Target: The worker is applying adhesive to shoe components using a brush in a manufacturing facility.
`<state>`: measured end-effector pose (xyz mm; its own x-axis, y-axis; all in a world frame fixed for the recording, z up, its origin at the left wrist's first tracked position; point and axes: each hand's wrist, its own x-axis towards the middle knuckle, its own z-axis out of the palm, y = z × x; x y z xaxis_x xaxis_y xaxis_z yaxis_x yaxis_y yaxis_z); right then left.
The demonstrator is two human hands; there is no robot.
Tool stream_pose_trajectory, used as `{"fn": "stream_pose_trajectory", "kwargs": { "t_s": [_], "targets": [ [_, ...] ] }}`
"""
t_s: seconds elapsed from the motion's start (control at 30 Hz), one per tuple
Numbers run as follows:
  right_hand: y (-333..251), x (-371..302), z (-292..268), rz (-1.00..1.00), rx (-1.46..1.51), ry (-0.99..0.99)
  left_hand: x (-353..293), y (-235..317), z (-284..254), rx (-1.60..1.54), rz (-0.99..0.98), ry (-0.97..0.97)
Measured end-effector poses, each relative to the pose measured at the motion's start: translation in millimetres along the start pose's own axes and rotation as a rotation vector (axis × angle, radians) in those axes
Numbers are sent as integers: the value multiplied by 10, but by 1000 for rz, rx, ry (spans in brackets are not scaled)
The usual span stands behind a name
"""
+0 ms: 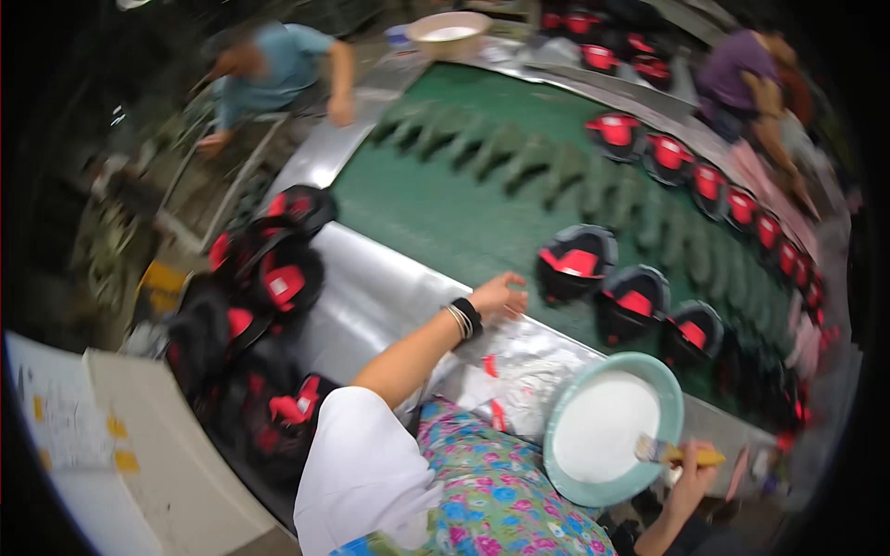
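Observation:
My right hand (690,480) is closed round the yellow handle of a paintbrush (660,450). Its bristles are over the white liquid (607,426) in a pale green basin (675,408), which stands at the near edge of the work surface. My left hand (502,296) hovers near the metal edge of the green belt (464,222), fingers loosely apart and holding nothing. Beyond it stand three black pieces with red inner parts, apparently shoe uppers (577,263). Dark, blurred, sole-like pieces (556,173) form a long row across the belt.
More black-and-red pieces (283,278) are heaped at my left, and others (667,156) line the belt's far side. Crumpled, silvery sheeting (519,361) lies beside the basin. One person (278,69) is at the far left, another (746,79) at the far right. A pale bowl (450,35) stands at the back.

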<state>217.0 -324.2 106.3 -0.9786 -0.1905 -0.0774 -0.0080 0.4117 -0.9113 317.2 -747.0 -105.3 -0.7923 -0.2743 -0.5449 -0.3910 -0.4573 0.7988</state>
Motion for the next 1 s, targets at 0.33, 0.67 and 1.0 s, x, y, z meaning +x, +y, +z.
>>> {"fn": "stream_pose_trajectory", "kwargs": {
  "t_s": [0.33, 0.67, 1.0],
  "targets": [
    [-66, -48, 213, -92, 21, -171, -2875, 474, -3183, 1342, -289, 1502],
    [-154, -228, 359, -29, -125, -182, -2500, 193, -2538, 1280, 89, 1165],
    [-180, -362, 282, -105, -100, -235, -2133, -269, -912, 1167, 724, 1533]
  ]
}}
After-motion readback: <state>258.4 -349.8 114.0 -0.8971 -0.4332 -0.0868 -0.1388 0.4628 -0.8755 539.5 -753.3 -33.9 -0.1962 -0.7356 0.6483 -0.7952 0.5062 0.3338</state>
